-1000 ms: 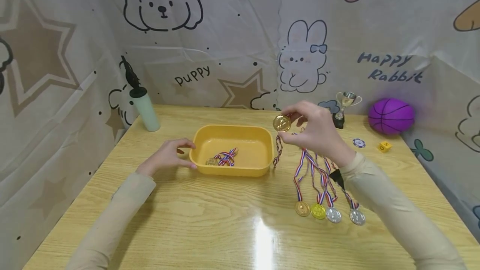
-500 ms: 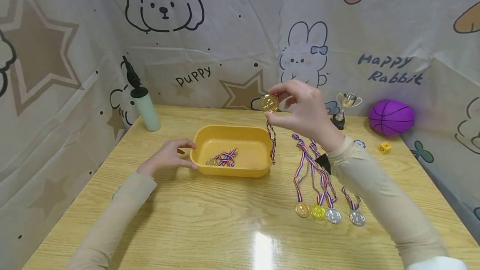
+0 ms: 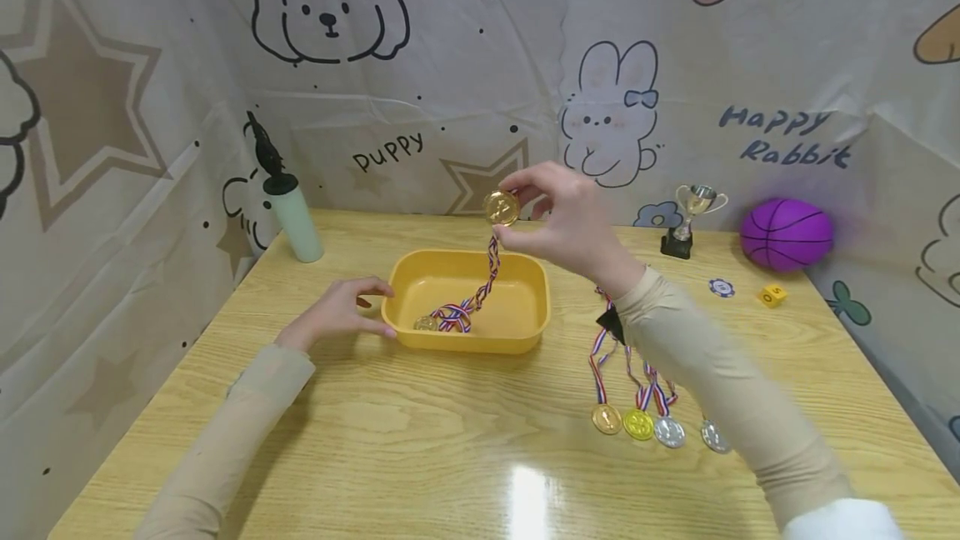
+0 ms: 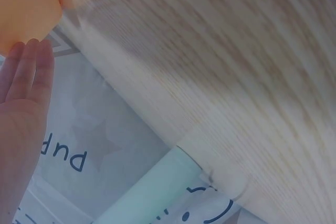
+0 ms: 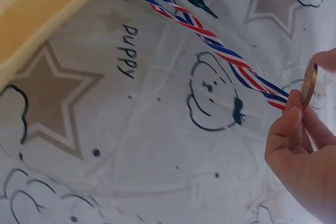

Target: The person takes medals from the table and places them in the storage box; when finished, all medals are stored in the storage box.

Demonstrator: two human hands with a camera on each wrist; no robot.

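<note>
In the head view my right hand [image 3: 558, 219] pinches a gold medal [image 3: 502, 208] by its edge, above the yellow bin [image 3: 468, 342]. Its red, white and blue ribbon [image 3: 492, 265] hangs twisted into the bin; the right wrist view shows the ribbon [image 5: 231, 59] stretching away from the fingers. Another gold medal [image 3: 427, 323] lies inside with a bunched ribbon [image 3: 454, 319], and the hanging one reaches it. My left hand [image 3: 333, 313] rests against the bin's left end, thumb near its front corner. In the left wrist view, straight fingers [image 4: 42, 69] touch the bin's outer wall [image 4: 31, 3].
Right of the bin lie a bronze medal [image 3: 606, 418], a yellow medal [image 3: 638, 424] and silver medals [image 3: 669, 432], partly behind my right arm. Farther back stand a trophy cup [image 3: 693, 202], purple ball [image 3: 786, 234], chip [image 3: 722, 287] and yellow number cube [image 3: 773, 296]. A pale green bottle [image 3: 296, 223] stands left.
My right hand has carried the gold medal leftward and up, from beside the bin to above it. Its ribbon now trails down into the bin. The left hand stays at the bin's left end.
</note>
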